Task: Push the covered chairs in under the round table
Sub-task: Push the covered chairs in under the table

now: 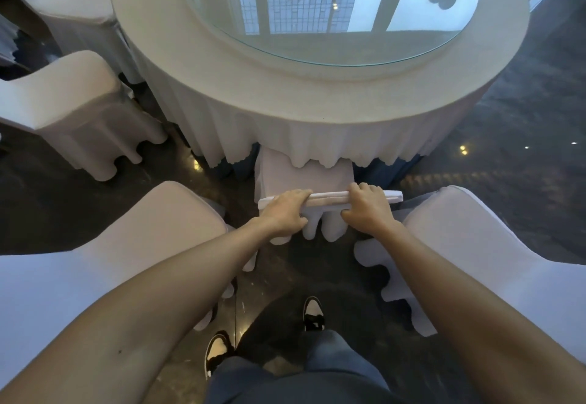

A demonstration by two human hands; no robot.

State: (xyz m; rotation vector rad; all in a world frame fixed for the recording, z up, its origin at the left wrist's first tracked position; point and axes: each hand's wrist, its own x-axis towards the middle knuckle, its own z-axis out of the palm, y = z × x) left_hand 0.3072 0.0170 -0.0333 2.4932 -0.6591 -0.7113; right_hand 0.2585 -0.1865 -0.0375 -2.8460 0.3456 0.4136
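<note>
1. Covered chair (304, 175) sits at the round table (285, 93), seat under the tablecloth hem.
2. I see left hand (285, 213) and right hand (367, 210) both clamped on its top rail.

Tight corridor of dark floor (279, 276) between two covered chairs, left chair (133, 245) and right chair (475, 245), only just wider than the middle chair (304, 175) ahead. Blocked straight on by the round desk (317, 93): skirt hem draped over the middle chair's seat. Both hands, left hand (285, 213) and right hand (367, 210), wrapped over that chair's top rail. Open floor to the right of the desk. Crowded at left: two more covered chairs, near one (73, 108) and far one (63, 1), close against the skirt.
</note>
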